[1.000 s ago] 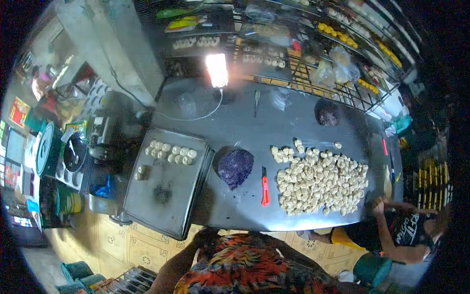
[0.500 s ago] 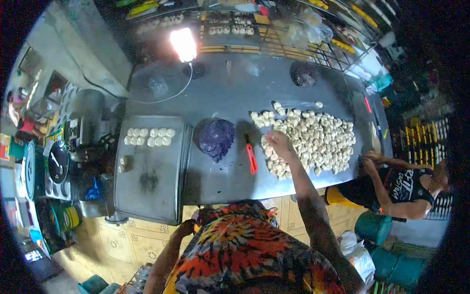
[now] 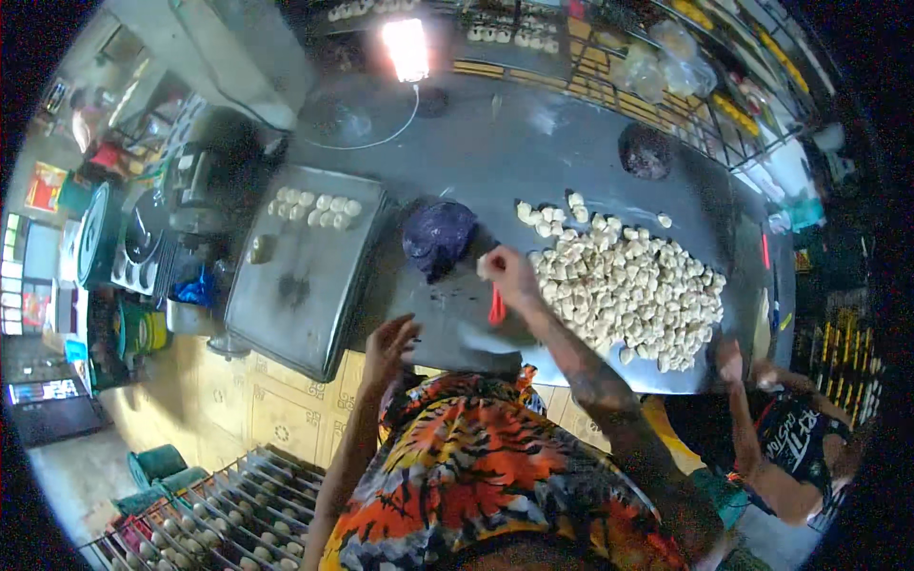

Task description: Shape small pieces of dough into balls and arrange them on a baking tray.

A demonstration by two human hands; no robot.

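Observation:
A small pale dough piece (image 3: 485, 265) sits pinched in the fingertips of my right hand (image 3: 512, 277), above a red-handled knife (image 3: 497, 306) lying on the dark table. My left hand (image 3: 388, 350) is raised at the table's near edge, its fingers curved and apart, with nothing seen in it. Between the hands and the tray lies a mound of purple filling (image 3: 438, 235). A wide heap of dough pieces (image 3: 633, 285) covers the table to the right of my right hand. On the metal tray (image 3: 314, 314) at left, dough pieces (image 3: 319, 208) stand in two short rows.
At the right, a co-worker (image 3: 762, 419) has both hands by the table edge. A bright lamp (image 3: 407, 49) with a white cord stands at the back. A dark round mass (image 3: 645, 150) lies far right. Lower left is a rack (image 3: 219, 514) with dough balls.
My right hand has moved left from the heap toward the purple filling, carrying a dough piece. My left hand has risen from beside my body to the table edge. The view has tilted.

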